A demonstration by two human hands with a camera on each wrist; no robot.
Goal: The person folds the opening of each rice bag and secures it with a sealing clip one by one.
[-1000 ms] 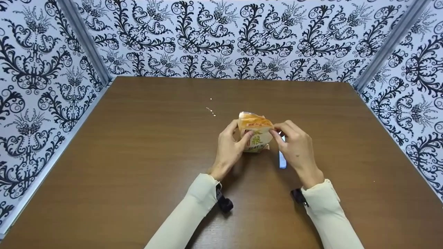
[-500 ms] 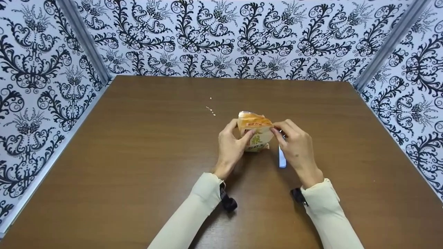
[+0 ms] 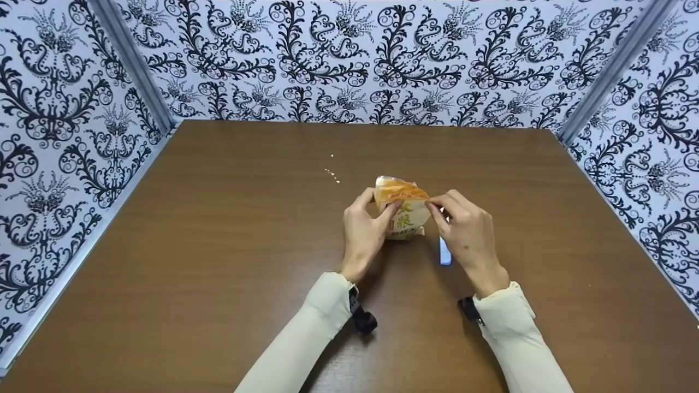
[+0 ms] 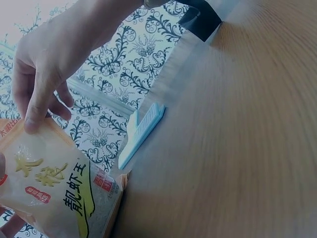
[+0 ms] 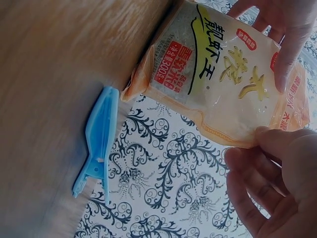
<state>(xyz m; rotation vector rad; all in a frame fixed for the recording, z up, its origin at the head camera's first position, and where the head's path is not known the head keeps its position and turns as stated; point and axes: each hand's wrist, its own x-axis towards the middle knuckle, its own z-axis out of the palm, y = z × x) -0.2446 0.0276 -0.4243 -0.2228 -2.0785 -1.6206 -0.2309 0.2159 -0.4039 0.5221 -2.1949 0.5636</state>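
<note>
A small cream-and-orange plastic bag of rice (image 3: 405, 221) stands upright on the table, its top unclipped and partly folded. My left hand (image 3: 365, 232) grips its left side, thumb across the printed front. At the upper right edge, the thumb and fingertips of my right hand (image 3: 467, 234) pinch the plastic, plainly seen in the right wrist view. Gold and black characters and a red label cover the bag (image 5: 223, 74). Just right of it stands a light blue bag clip (image 5: 101, 139), partly behind my right hand in the head view.
Several small white grains (image 3: 333, 176) lie on the brown table (image 3: 218, 245) beyond the bag to the left. Black-and-white patterned walls (image 3: 349, 60) enclose the back and both sides. Black wrist straps (image 3: 363, 319) hang below my cuffs.
The orange top of the bag has creased over a little more, so its red printed band shows less. My left forearm has shifted slightly right. Both hands keep their hold.
</note>
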